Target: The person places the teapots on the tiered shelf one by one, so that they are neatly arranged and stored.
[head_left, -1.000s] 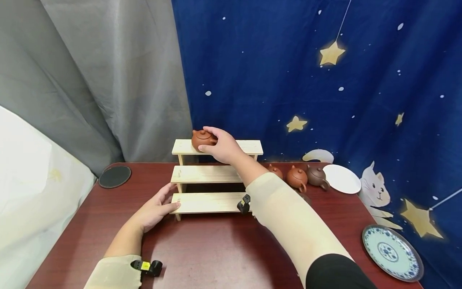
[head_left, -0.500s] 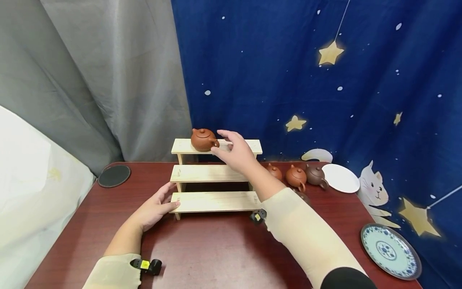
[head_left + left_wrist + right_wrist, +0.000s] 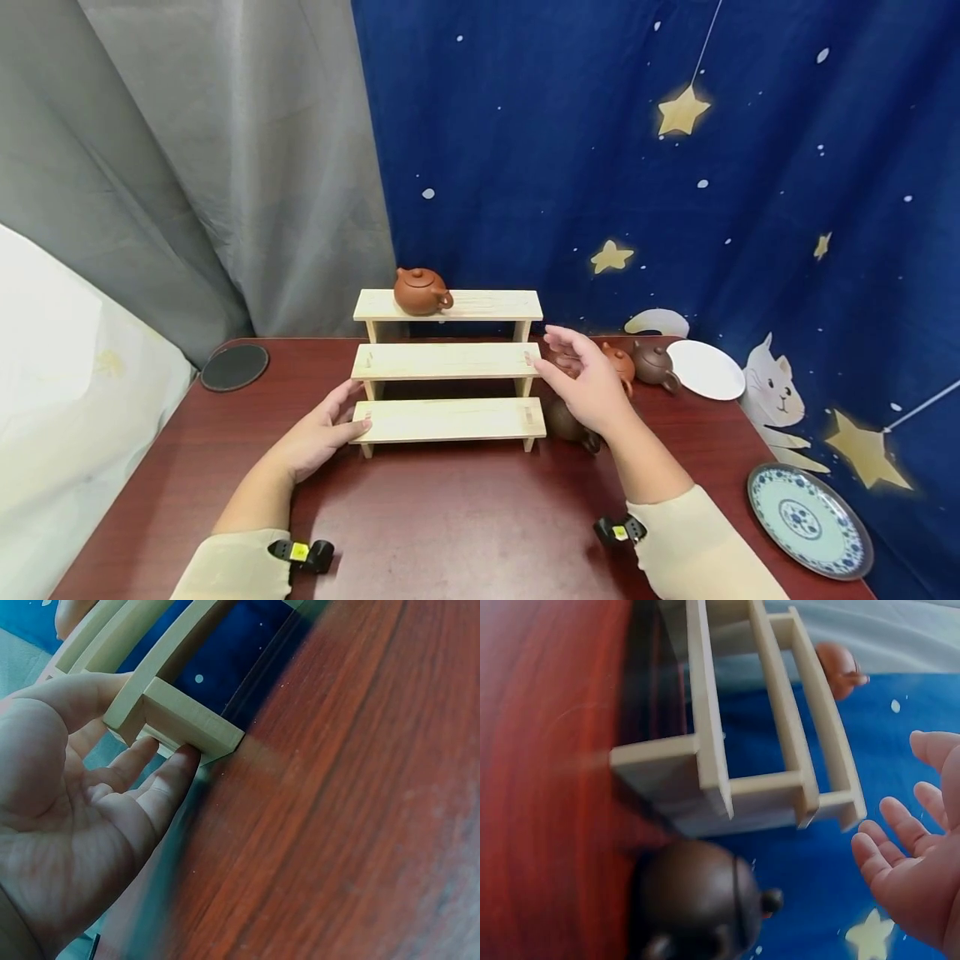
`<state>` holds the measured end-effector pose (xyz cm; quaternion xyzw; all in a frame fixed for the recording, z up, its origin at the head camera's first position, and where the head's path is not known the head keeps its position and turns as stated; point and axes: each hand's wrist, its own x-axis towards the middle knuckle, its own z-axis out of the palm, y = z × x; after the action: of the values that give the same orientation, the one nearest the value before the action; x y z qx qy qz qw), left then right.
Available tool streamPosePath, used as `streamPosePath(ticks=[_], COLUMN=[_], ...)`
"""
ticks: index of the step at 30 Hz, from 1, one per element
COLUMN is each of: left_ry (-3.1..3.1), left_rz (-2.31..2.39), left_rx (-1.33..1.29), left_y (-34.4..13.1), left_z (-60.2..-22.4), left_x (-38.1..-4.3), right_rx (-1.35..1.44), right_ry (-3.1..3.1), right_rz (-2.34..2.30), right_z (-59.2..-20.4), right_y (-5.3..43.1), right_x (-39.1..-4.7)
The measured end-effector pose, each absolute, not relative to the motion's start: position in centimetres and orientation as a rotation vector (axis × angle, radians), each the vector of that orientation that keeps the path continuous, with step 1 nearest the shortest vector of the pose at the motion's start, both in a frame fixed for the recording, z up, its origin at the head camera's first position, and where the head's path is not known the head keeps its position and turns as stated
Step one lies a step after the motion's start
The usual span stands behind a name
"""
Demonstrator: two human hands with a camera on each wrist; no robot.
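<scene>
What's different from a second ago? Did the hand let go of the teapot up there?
Yes. The right hand let go of the teapot, moved right and down, and is now over by the other teapots, holding nothing. The teapot stayed on the top shelf, and the left hand stayed holding the left end of the wooden stand.

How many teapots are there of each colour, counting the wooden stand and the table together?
Reddish-brown teapots: 3 (two partly behind the right hand)
Dark brown teapots: 2
Total: 5
</scene>
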<state>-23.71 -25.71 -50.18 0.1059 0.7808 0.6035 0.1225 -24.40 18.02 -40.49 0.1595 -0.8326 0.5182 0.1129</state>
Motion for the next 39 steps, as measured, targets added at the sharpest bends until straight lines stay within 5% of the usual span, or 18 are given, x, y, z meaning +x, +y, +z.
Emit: streamPosePath(ticks=[21,39], left_ry=[2.266,2.268], left_rz=[1.754,1.765], left_rx=[0.300,0.307], left_y=[-25.3,-25.7], left_z=[-50.3,-50.2], left_x=[-23.9,-23.7], right_rx=[0.215,0.064], right_ry=[-2.515,-2.816], right_rz=[1.412,1.293], right_z=[-45.0,-46.7], right_y=[27.8,31.5], right_x=[-22.8,-21.8])
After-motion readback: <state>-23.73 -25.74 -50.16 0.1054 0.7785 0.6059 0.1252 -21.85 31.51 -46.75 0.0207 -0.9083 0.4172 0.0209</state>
